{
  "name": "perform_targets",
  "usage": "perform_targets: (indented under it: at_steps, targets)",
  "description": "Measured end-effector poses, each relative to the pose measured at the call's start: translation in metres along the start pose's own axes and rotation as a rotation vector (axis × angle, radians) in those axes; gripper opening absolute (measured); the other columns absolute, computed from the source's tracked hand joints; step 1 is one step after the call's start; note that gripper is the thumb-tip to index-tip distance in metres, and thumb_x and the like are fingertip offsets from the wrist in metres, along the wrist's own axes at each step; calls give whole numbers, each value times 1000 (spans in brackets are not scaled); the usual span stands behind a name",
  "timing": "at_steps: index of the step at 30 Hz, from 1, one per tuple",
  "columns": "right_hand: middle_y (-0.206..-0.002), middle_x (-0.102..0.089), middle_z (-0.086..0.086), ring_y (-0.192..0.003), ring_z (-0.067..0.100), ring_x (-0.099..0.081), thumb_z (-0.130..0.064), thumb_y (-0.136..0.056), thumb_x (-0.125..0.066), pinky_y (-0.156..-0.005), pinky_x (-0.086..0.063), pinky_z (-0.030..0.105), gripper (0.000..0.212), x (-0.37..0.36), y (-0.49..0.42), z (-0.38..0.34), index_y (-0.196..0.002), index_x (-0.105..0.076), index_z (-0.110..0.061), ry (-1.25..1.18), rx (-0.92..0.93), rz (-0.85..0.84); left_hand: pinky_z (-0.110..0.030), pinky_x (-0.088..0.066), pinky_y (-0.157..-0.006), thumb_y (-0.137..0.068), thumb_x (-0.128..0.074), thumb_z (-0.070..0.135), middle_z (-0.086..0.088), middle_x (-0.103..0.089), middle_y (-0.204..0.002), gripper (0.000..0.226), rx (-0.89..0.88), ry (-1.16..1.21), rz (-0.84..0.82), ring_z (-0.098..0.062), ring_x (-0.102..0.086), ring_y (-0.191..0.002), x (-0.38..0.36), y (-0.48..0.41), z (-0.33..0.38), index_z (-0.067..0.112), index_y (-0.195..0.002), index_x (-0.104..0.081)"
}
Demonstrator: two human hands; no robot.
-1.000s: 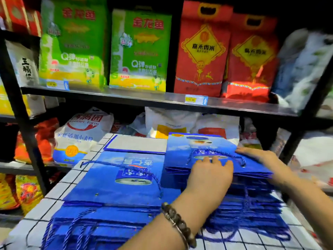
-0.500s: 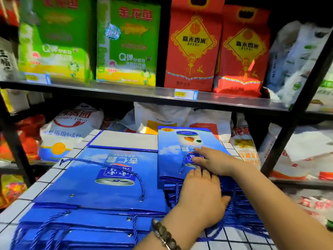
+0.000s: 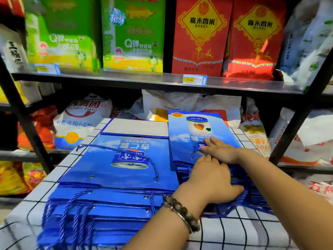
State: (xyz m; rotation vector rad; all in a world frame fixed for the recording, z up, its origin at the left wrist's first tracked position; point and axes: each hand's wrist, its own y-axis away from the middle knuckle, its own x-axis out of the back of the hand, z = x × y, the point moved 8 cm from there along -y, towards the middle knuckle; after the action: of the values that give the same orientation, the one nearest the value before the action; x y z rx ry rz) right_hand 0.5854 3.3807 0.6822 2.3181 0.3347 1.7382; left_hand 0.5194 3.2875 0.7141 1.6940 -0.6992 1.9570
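Two stacks of flat blue paper gift bags with rope handles lie on a checked cloth. The left stack (image 3: pixel 115 170) is wide; the right stack (image 3: pixel 191 134) is narrower and shows a printed can. My left hand (image 3: pixel 212 179), with a bead bracelet on the wrist, lies palm down on the near end of the right stack, fingers fairly straight, over the blue cords (image 3: pixel 232 204). My right hand (image 3: pixel 219 150) rests flat on the top bag of that stack, fingers pointing left over its handle.
The white cloth with black grid lines (image 3: pixel 239 230) covers the table. Behind runs a dark metal shelf (image 3: pixel 144 80) with a price tag (image 3: pixel 194 79), green and red rice bags above, and flour sacks (image 3: pixel 79 123) below. A black upright (image 3: pixel 295 127) stands at right.
My right hand slid left from the far right edge of the right stack onto the middle of its top bag. My left hand shifted slightly nearer. The camera moved closer and lower.
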Motion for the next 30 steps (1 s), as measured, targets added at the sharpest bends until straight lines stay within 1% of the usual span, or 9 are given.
perform_targets:
  at_steps: [5, 11, 14, 16, 19, 21, 24, 28, 30]
  targets:
    - [-157, 0, 4, -144, 19, -1, -53, -94, -26, -117, -5, 38, 65, 8, 11, -10, -148, -7, -22, 159, 71, 61, -37, -26, -103, -93, -43, 37, -12, -52, -127, 40, -151, 63, 118, -26, -40, -122, 29, 45, 4, 11, -121, -56]
    - [-153, -24, 0, -141, 19, -21, -42, -94, -41, -114, -7, 47, 55, 56, 54, -67, -144, -24, -27, 637, 285, 558, -22, -50, -82, -75, -34, 54, 23, -68, -96, 39, -14, 73, 282, 5, -63, -89, 40, 118, -48, 42, -88, -69]
    - [-145, -40, 6, -134, 24, -36, -34, -92, -48, -111, -18, 48, 42, 49, 80, -109, -133, -47, -21, 507, 415, 609, -36, -47, -90, -80, -36, 52, 12, -65, -110, 41, 219, 77, 293, -8, -62, -104, 43, 144, -93, 36, -103, -65]
    - [-126, -60, 8, -115, 28, -56, -34, -86, -51, -99, -40, 45, 36, 35, 104, -146, -116, -63, -18, 411, 581, 663, -45, -23, -109, -87, -22, 59, 4, -41, -142, 56, 434, -33, 161, -19, -35, -134, 35, 155, -126, 34, -132, -43]
    - [-128, -58, 0, -117, 21, -54, -34, -89, -44, -97, -43, 34, 39, 6, 121, -193, -122, -57, -21, 260, 727, 509, -45, -24, -109, -72, 1, 69, -5, -38, -146, 88, 570, -108, 89, -27, -33, -135, 26, 172, -146, 28, -134, -44]
    - [-136, -48, -4, -124, 19, -44, -34, -95, -41, -98, -40, 33, 39, -12, 113, -215, -132, -45, -25, 241, 717, 404, -46, -49, -84, -76, -20, 64, -12, -66, -114, 72, 611, -1, 32, -32, -63, -103, 13, 181, -147, 21, -104, -70]
    - [-133, -46, 4, -122, 27, -44, -29, -94, -42, -91, -43, 38, 39, -27, 91, -241, -133, -42, -19, 308, 632, 348, -43, -55, -64, -77, -30, 61, -12, -73, -91, 62, 585, -21, 118, -30, -70, -80, 12, 186, -138, 20, -81, -77]
    - [-122, -48, 14, -111, 33, -47, -28, -94, -45, -77, -41, 38, 35, -44, 62, -259, -124, -46, -10, 401, 521, 337, -39, -55, -67, -91, -2, 57, -9, -73, -90, 83, 538, -30, 204, -27, -71, -79, 8, 197, -130, 25, -80, -77]
    - [-119, -48, 15, -108, 34, -48, -19, -93, -47, -71, -37, 38, 28, -48, 62, -265, -119, -48, -7, 424, 521, 358, -35, -50, -76, -93, -9, 55, -1, -74, -90, 72, 470, 24, 316, -19, -71, -80, 20, 206, -130, 31, -79, -76]
